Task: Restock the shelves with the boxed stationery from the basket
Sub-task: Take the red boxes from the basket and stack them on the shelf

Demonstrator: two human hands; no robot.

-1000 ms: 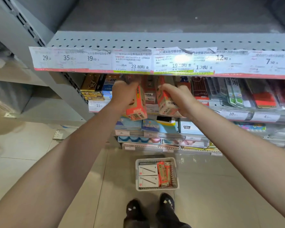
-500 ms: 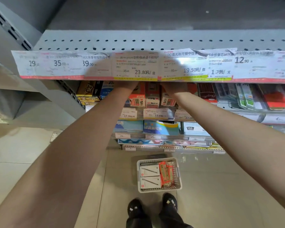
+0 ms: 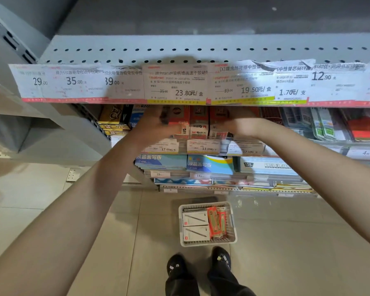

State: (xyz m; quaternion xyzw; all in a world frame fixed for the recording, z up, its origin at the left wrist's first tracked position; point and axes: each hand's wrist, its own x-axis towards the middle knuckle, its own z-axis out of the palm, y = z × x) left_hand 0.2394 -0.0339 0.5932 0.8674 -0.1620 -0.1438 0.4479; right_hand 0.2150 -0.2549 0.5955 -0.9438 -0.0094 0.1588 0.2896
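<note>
Three orange stationery boxes [image 3: 199, 124] stand side by side on the second shelf [image 3: 203, 146], just under the upper shelf's price strip [image 3: 179, 84]. My left hand [image 3: 154, 124] is blurred against the left box. My right hand [image 3: 239, 122] lies against the right box. The price strip hides the fingertips of both hands, so their grip is unclear. On the floor below, the white basket [image 3: 233, 223] holds two white pen boxes [image 3: 194, 226] and some orange boxes [image 3: 217, 222].
Gold boxes [image 3: 115, 118] sit left of the orange row and packaged refills [image 3: 320, 124] to its right. Blue writing-board boxes [image 3: 207, 165] fill the shelf beneath. My black shoes [image 3: 199, 263] stand on the tiled floor just behind the basket.
A second ago I held an orange box in each hand in front of the shelf. Both boxes now stand in the shelf row, and my hands have drawn back slightly from under the upper shelf.
</note>
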